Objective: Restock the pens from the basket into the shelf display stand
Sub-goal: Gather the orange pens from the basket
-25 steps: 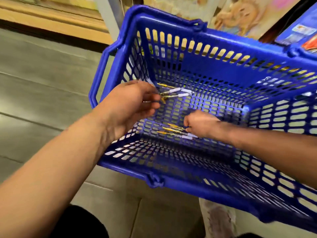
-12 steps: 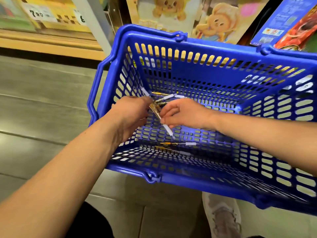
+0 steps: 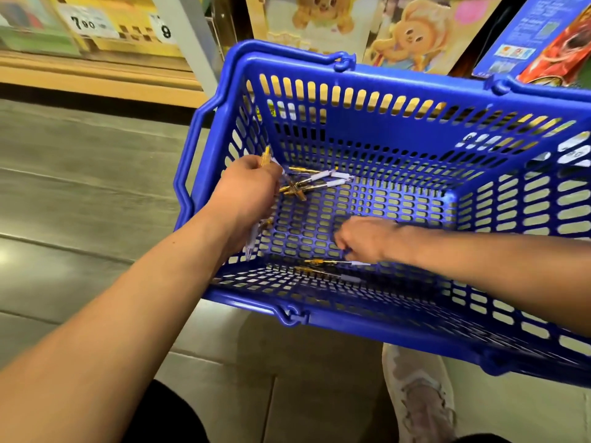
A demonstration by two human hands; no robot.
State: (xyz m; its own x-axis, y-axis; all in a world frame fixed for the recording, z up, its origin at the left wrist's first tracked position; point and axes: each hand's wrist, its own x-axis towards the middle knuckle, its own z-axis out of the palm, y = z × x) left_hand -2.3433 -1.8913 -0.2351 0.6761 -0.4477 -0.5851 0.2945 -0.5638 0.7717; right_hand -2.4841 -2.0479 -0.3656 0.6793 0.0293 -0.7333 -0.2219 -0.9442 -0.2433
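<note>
Head view: I see left hand (image 3: 248,190) fingers closed around several pens (image 3: 264,154) inside basket (image 3: 383,91); right hand (image 3: 364,239) fingers curled over near pens (image 3: 332,262), grip unclear.

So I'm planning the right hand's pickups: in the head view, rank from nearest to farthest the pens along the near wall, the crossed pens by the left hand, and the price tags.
1. Near-wall pens, just below the right hand.
2. Crossed pens, far-left basket floor.
3. Price tags, upper-left shelf.
</note>
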